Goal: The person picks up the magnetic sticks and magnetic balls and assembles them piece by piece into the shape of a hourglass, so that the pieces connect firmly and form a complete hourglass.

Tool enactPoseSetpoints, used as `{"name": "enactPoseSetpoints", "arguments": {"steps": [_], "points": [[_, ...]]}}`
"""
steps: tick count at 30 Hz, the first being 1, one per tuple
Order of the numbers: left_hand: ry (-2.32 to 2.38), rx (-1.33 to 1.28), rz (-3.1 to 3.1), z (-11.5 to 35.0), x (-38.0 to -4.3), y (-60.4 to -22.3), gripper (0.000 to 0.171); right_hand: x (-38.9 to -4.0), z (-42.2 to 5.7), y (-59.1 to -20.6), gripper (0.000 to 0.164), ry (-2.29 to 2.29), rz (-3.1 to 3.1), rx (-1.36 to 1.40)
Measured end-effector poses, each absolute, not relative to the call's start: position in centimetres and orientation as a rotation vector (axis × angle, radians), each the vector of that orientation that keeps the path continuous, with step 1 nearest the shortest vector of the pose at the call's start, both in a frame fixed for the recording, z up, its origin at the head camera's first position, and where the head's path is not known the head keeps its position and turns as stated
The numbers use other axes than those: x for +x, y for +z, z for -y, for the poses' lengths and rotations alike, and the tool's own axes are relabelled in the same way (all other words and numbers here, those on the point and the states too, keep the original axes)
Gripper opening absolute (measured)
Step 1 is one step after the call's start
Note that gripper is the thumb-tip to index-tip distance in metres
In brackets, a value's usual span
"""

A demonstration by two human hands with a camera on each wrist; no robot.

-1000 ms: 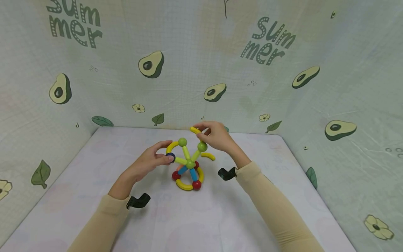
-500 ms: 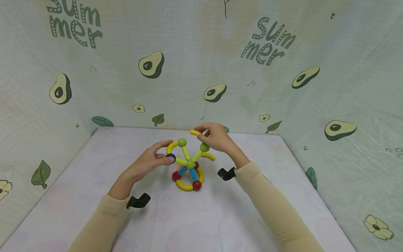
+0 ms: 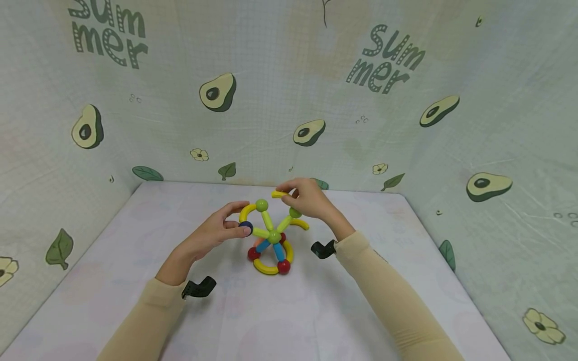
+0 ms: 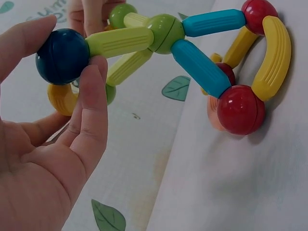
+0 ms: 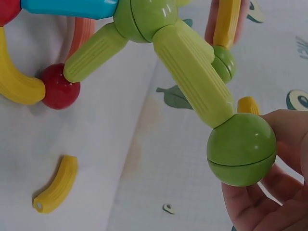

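Note:
A magnetic stick-and-ball structure stands on the table, its base made of red balls (image 4: pixel 241 110) and curved rods. Blue rods (image 4: pixel 202 67) rise from it to a central green ball (image 3: pixel 274 237), from which light green rods spread upward. My left hand (image 3: pixel 209 233) pinches a dark blue ball (image 4: pixel 61 57) on the left arm between thumb and finger. A yellow curved rod (image 3: pixel 247 210) joins that ball to the top green ball (image 3: pixel 262 205). My right hand (image 3: pixel 307 198) holds another yellow curved rod (image 3: pixel 278 194) beside the right green ball (image 5: pixel 242 150); its fingers hide much of that rod.
One loose yellow curved rod (image 5: pixel 57 185) lies on the table behind the structure's right side. The white table (image 3: pixel 253 321) is enclosed by cloth walls (image 3: pixel 271 75) printed with avocados and leaves. Black wrist cameras (image 3: pixel 199 287) stick out from both cuffs.
My right hand has come down slightly, and the yellow curved rod in it has dropped and turned nearly level. The right green ball has shifted slightly to the right. My left hand stays on the dark blue ball.

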State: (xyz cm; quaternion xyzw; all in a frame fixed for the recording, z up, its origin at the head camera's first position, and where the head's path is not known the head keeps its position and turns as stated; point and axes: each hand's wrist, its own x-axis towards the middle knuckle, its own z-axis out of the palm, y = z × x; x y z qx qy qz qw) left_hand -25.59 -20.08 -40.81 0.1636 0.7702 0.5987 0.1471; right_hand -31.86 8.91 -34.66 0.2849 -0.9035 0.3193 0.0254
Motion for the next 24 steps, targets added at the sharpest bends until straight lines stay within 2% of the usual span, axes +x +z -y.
{"name": "enactPoseSetpoints", "arguments": {"steps": [24], "points": [[1.742, 0.491, -2.184, 20.1, -25.4, -40.7, 0.082, -31.7, -7.8, -35.6, 0.022, 0.986, 2.789, 0.918]]}}
